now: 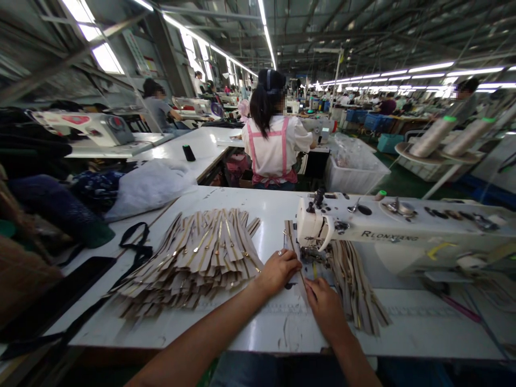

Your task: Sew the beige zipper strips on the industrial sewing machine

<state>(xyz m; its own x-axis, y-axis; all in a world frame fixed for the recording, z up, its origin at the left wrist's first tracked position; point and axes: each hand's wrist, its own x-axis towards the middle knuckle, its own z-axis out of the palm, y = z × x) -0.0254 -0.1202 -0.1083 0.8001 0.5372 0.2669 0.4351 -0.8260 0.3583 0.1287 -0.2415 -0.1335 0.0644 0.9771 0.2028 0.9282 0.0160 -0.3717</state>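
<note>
A beige zipper lies lengthwise on the table, just left of the sewing machine's needle area. My left hand, with a ring on one finger, has curled fingertips on the zipper close to the presser foot. Nearer to me, my right hand pinches the zipper's lower part between thumb and fingers. The sewing machine is white, and its arm reaches in from the right. Beside my left forearm spreads a large pile of beige zippers with gold teeth. More zippers hang together behind the needle area, right of my right hand.
A black strap and a dark flat panel lie at the left. White plastic wrapping sits beyond them. A person sits ahead, back turned, beside a white bin. Thread cones stand at the right.
</note>
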